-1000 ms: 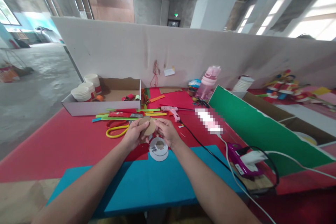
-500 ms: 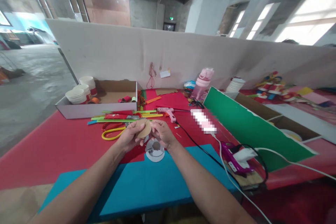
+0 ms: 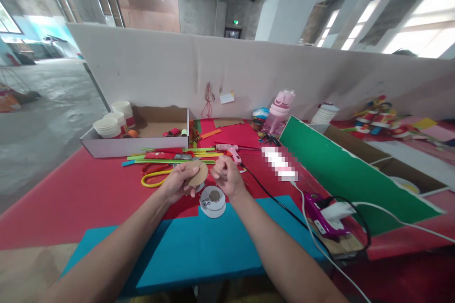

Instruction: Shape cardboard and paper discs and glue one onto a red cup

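My left hand (image 3: 181, 181) grips a round brown cardboard disc (image 3: 199, 174) by its left side, thumb on top. Just right of the disc, apart from it, my right hand (image 3: 227, 177) is closed with the fingers curled in; whatever they may hold is hidden. Below the hands lie white paper discs (image 3: 213, 204) with printing and a grey-brown round centre. Behind my right hand rests a pink glue gun (image 3: 231, 150). Scissors with yellow and red handles (image 3: 152, 179) lie left of my left hand.
An open box (image 3: 142, 144) at the left back holds paper cups (image 3: 107, 128) and small coloured rolls. To the right stand a green-sided box (image 3: 348, 180) and a purple power strip (image 3: 325, 220) with cables. A pink bottle (image 3: 279, 111) stands at the back.
My right hand has come off the cardboard disc, moved slightly right and up, and curled closed. My left hand still grips the disc. The camera view has shifted a little.
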`<state>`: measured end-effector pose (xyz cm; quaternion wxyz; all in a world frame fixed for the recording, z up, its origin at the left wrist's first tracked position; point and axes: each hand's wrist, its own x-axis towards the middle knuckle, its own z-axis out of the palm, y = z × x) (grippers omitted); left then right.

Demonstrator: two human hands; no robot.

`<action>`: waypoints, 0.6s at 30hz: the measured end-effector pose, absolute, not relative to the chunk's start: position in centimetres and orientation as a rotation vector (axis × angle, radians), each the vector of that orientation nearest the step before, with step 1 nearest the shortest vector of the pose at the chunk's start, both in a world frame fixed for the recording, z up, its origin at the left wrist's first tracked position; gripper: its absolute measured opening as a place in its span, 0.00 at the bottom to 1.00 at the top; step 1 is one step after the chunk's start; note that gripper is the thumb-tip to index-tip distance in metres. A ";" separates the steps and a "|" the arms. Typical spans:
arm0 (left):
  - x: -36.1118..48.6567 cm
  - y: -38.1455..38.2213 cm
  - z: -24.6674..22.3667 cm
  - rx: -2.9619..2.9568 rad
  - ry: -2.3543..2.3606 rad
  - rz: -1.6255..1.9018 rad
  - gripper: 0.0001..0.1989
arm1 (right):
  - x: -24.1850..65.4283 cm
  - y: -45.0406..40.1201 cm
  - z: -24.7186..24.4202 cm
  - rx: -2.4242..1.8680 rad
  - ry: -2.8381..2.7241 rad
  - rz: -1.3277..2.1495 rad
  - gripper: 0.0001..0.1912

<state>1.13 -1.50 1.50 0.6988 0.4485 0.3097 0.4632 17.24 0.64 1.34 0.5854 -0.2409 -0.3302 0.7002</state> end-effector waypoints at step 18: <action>1.0 -1.4 1.6 1.128 0.872 1.126 0.16 | 17.5 1.1 0.7 -0.894 -1.323 1.384 0.19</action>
